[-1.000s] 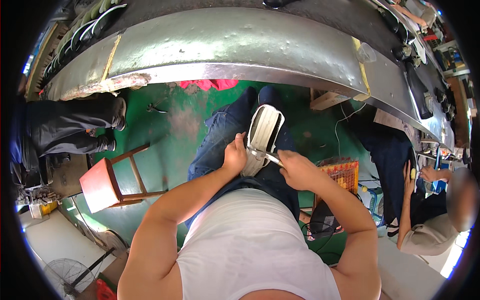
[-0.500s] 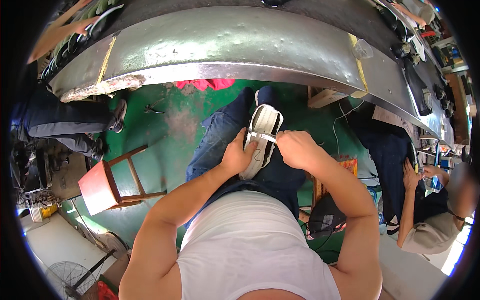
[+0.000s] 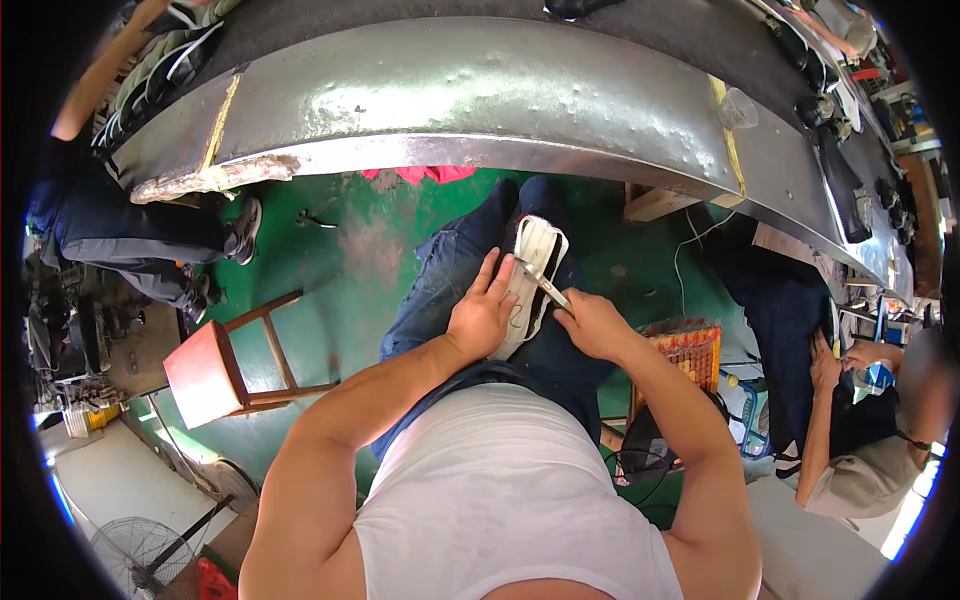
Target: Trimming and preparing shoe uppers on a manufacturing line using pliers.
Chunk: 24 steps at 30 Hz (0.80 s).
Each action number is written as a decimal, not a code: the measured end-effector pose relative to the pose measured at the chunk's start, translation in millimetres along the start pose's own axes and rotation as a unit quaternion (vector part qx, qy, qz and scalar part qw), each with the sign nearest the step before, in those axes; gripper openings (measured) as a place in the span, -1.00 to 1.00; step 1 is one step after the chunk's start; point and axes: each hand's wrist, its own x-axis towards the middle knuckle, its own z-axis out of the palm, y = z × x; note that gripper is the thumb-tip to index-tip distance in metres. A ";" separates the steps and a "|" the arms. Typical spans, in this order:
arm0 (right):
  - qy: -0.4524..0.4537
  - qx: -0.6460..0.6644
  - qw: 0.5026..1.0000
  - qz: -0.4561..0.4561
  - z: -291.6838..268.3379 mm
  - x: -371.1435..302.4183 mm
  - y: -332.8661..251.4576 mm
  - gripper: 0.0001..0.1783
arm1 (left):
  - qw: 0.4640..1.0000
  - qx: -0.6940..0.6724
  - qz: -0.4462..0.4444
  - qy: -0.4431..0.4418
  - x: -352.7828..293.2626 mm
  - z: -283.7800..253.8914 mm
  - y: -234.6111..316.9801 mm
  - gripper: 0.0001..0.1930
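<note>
An upturned shoe with a pale, whitish underside and dark edges rests on my lap. My left hand lies against its left side, fingers stretched out and spread. In my right hand, closed at the shoe's right edge, is a slim silver hand tool; its exact kind is unclear. It slants across the shoe, its far end close to my left fingertips. Part of the shoe's near end is hidden by my left hand.
A metal-topped bench curves across ahead, a clear plastic cup near its right end. To the left stand a red-seated stool and a fan. Co-workers sit at left and at right.
The silver tool has swung from lying nearly level across the shoe to a slant. My left fingers have straightened and spread, and my right hand has moved slightly nearer to me.
</note>
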 end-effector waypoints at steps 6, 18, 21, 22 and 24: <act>-0.183 0.138 0.955 0.187 -54.2 0.9 -18.6 -0.64 | 0.991 0.070 -0.043 -0.102 1.6 -10.1 2.7 -0.34; 0.048 -0.087 0.995 0.002 -10.6 32.8 -14.9 -0.53 | 0.917 0.219 -0.109 -0.315 26.3 -51.4 63.3 -0.22; 0.048 -0.028 0.998 -0.008 -12.3 27.8 -11.0 -0.52 | 0.925 0.293 -0.017 -0.240 8.8 -38.7 53.6 -0.21; 0.049 -0.027 0.998 -0.005 -10.7 23.0 -9.9 -0.52 | 0.925 0.292 -0.015 -0.242 -6.0 -30.7 43.5 -0.21; 0.044 -0.029 0.999 -0.001 -8.4 16.4 -6.9 -0.52 | 0.992 -0.051 -0.099 -0.062 -36.9 -12.1 11.8 -0.22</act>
